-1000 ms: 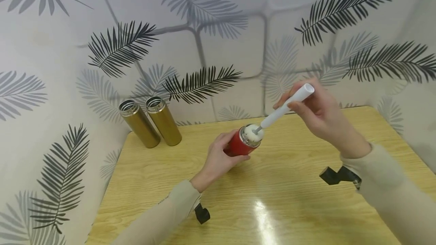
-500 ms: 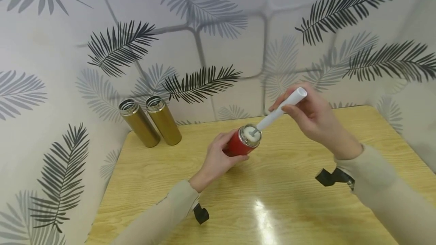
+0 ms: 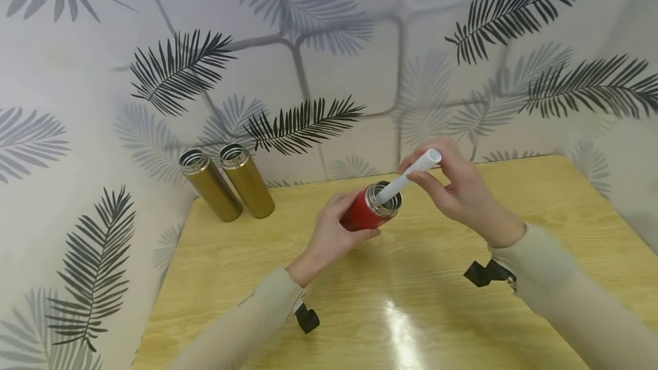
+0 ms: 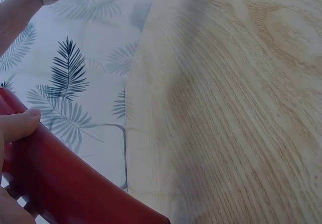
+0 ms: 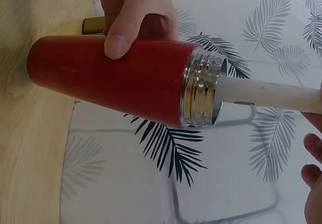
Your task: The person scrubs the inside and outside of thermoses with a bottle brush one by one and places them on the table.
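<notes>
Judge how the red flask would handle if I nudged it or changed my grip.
The red flask is probably stiff: its wall shows no dent under the left hand. Its smooth, round side could slip, or roll if laid down. Standing, it might tip when nudged, being tall and narrow with the white handle jutting out.

Head view: is looking forward and down over tabletop [image 3: 452, 301] and wall [image 3: 349, 73].
Left wrist view: is peering closely past the red bottle [image 4: 85, 183].
Right wrist view: is facing it side-on, nearby.
Both wrists' overlap: is including the red bottle.
</notes>
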Tool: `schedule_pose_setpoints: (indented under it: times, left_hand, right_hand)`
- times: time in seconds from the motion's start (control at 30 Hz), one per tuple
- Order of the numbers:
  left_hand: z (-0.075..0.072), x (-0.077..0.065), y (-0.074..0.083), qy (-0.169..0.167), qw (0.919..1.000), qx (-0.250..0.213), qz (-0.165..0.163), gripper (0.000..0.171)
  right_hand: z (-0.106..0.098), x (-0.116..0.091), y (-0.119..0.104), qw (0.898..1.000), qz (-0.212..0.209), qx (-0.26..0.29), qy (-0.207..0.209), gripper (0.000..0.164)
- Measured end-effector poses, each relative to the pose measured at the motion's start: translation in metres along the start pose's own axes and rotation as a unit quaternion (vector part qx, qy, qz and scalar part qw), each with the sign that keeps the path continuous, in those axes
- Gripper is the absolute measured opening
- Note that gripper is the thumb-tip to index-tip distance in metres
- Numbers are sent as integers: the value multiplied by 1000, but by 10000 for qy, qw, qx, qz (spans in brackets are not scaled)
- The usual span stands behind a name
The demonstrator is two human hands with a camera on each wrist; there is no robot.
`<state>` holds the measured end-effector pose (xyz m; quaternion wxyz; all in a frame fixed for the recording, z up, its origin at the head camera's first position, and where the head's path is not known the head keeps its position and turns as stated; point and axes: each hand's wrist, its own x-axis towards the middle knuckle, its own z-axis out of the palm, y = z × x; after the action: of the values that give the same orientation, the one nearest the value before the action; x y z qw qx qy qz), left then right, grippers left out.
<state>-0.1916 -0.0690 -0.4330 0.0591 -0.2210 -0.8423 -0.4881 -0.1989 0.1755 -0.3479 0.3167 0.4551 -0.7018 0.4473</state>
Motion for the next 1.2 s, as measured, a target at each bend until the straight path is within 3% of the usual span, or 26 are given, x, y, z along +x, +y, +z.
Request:
schedule_pose_setpoints:
  times: [0.3,0.6,0.87,1.2]
  left_hand:
    - [-3,-2,1,-24,10000,-2,-44,74]
    - [-1,-4,0,-40,9998,98,188,75]
    - [0,-5,2,-98,9998,90,111,75]
    - [-5,-3,3,14,9999,119,-103,74]
  right_hand:
    - [17,-7,8,9982,54,-488,348,43]
    - [28,-18,13,9982,220,-526,165,44]
    - [23,-19,8,9976,164,-547,380,44]
    - [3,-13,1,9972,251,-483,515,45]
